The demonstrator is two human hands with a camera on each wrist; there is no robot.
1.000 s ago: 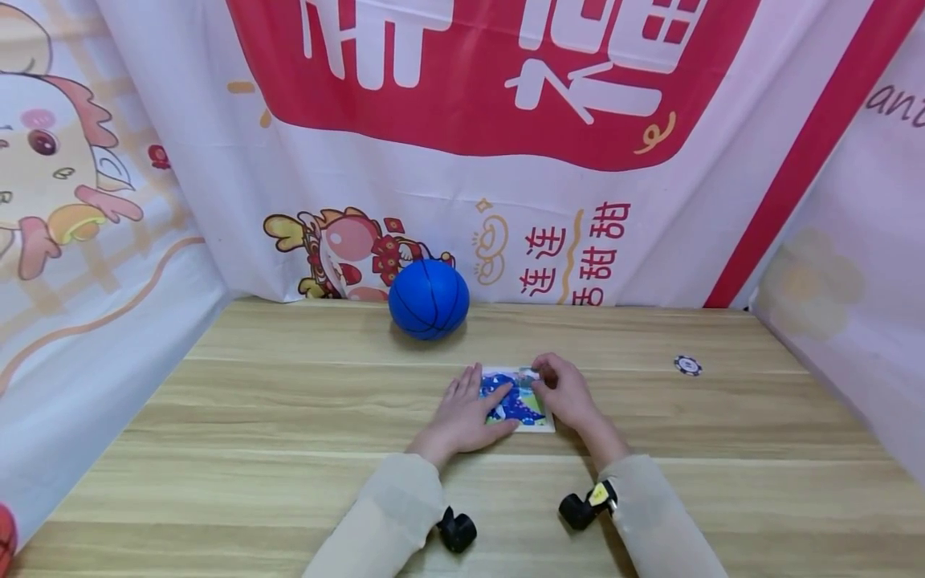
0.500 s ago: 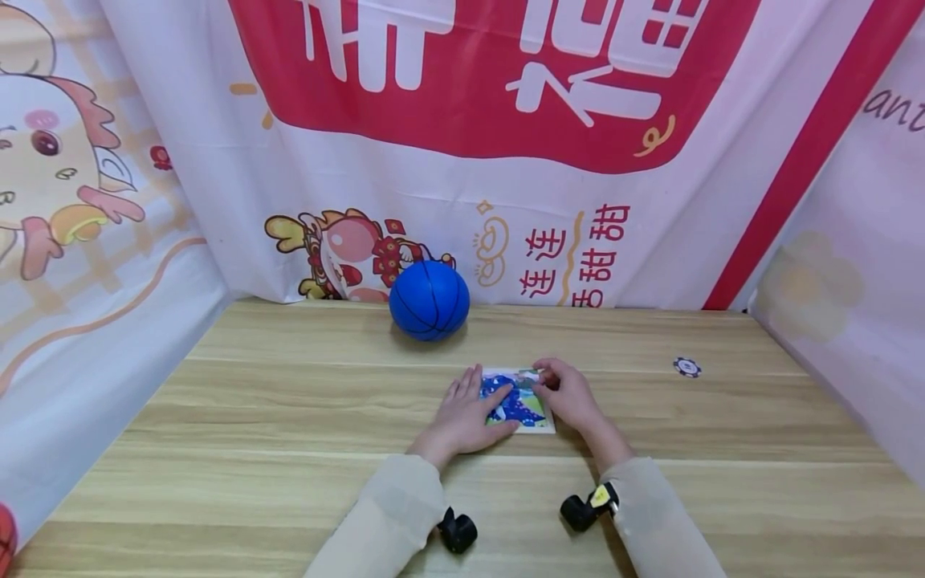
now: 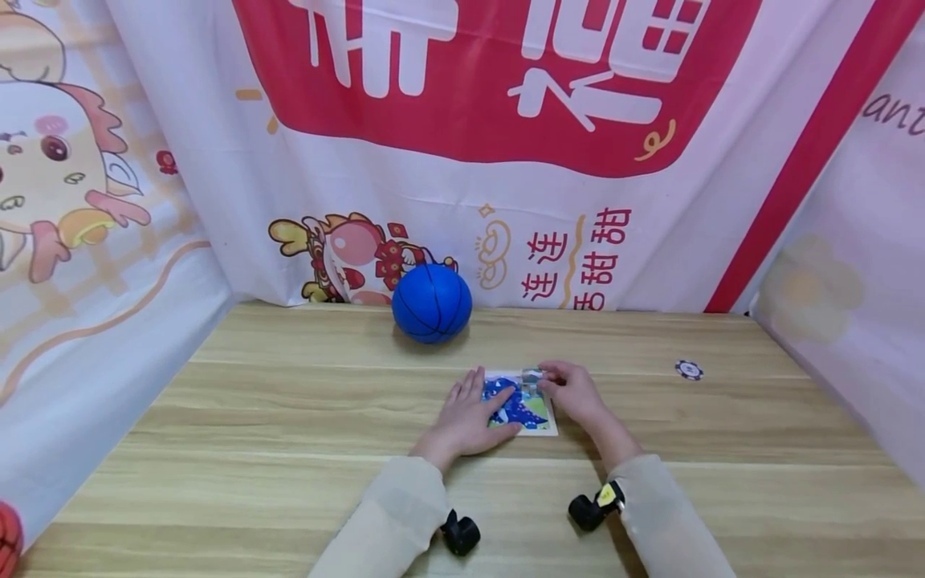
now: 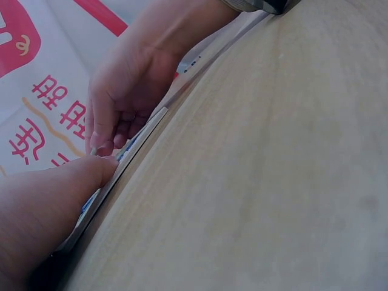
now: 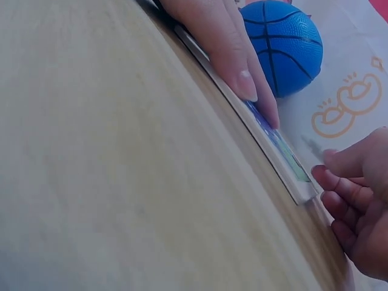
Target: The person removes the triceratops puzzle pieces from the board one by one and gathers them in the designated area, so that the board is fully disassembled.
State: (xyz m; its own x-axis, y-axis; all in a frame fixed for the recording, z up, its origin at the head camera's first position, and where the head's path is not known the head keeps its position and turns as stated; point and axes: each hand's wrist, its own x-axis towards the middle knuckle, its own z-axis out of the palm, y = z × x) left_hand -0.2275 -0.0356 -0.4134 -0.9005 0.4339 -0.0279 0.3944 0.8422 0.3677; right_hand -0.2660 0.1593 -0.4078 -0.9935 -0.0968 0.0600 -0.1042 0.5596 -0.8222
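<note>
A small square picture puzzle (image 3: 531,416) with a blue dinosaur-like figure and a pale border lies flat on the table. My left hand (image 3: 464,419) rests across its left side, fingers spread, thumb near the bottom edge and index finger over the picture. At the upper right corner my right hand (image 3: 576,393) pinches a small puzzle piece (image 3: 532,376) between thumb and index finger. In the right wrist view that piece (image 5: 313,147) shows as a thin blurred edge, raised above the puzzle board (image 5: 308,197). Left fingers cover part of the picture.
Behind the puzzle a blue ball (image 3: 432,303) with black lines sits near the back curtain (image 3: 405,181). To the right lies a round black-and-white chip (image 3: 690,370). Part of a red ball (image 3: 9,538) shows at the left edge of the wooden table (image 3: 289,449).
My right hand has drawn the puzzle piece up and tilted it at the corner, fingers straightening slightly. The left hand stays on the puzzle. The head view has shifted a little.
</note>
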